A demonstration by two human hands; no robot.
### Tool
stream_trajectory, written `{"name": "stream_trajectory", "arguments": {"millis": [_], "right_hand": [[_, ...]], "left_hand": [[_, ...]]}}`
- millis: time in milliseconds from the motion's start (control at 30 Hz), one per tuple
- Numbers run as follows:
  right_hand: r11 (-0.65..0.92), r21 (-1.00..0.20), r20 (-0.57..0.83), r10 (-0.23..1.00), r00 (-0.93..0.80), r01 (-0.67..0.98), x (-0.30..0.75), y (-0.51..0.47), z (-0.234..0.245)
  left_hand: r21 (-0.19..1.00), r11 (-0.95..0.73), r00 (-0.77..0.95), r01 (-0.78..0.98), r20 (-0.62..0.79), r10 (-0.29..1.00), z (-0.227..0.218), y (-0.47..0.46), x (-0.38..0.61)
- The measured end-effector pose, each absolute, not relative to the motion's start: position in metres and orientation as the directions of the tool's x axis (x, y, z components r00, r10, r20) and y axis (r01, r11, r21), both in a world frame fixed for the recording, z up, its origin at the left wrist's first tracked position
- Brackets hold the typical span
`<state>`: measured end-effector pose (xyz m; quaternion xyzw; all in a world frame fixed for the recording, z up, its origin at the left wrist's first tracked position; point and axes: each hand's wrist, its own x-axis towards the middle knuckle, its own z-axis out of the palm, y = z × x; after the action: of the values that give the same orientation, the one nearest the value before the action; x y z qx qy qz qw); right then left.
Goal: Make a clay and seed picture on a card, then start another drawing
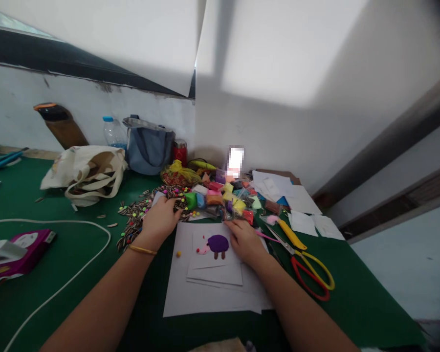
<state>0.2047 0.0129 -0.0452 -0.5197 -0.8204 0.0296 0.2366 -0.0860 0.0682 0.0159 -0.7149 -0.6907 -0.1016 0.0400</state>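
My left hand (161, 220) reaches into a scatter of sunflower seeds and small coloured beads (139, 215), fingers curled down among them; what they hold is hidden. My right hand (246, 239) rests on the edge of a stack of white paper (205, 288), fingers bent down beside a purple clay animal figure (217, 244) with a pink head and brown legs. A pile of small bags of coloured clay (223, 195) lies just beyond both hands. A tiny yellow clay ball (178, 253) sits on the paper.
Yellow and red scissors (310, 271) lie right of the paper. Loose white sheets (297, 200) sit at the back right. A cream tote bag (86, 171), blue bag (148, 146), water bottle (113, 132) and red can (180, 151) line the wall. A white cable (58, 288) and pink box (22, 252) lie left.
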Motion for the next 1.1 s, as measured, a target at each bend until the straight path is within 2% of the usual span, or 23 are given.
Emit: {"name": "stream_trajectory", "arguments": {"millis": [133,233,533,667,833,967,1100], "right_hand": [[0.438,-0.296,0.314,0.884,-0.347,0.849,0.204,0.012,-0.042],[0.422,-0.295,0.28,0.896,-0.344,0.857,0.203,0.011,-0.038],[0.433,-0.311,0.271,0.893,-0.358,0.846,0.205,0.011,-0.036],[0.441,-0.317,0.276,0.89,-0.363,0.84,0.205,0.011,-0.036],[0.438,-0.316,0.269,0.892,-0.363,0.841,0.205,0.011,-0.036],[0.45,-0.322,0.268,0.887,-0.375,0.833,0.204,0.009,-0.036],[0.471,-0.34,0.27,0.878,-0.395,0.814,0.201,0.007,-0.037]], "left_hand": [[-0.026,-0.062,0.067,0.998,0.242,0.968,0.022,0.09,-0.082],[-0.073,-0.098,0.112,0.992,0.219,0.969,0.02,0.104,-0.076],[0.098,-0.21,0.186,0.973,0.212,0.959,0.006,0.109,-0.068],[0.246,-0.191,0.133,0.95,0.235,0.963,0.007,0.109,-0.073],[0.541,-0.112,-0.039,0.833,0.259,0.965,0.021,0.118,-0.082],[0.813,-0.057,-0.138,0.58,0.167,0.976,0.035,0.114,-0.081],[0.973,-0.006,-0.038,0.229,0.015,0.999,0.038,0.085,-0.065]]}}
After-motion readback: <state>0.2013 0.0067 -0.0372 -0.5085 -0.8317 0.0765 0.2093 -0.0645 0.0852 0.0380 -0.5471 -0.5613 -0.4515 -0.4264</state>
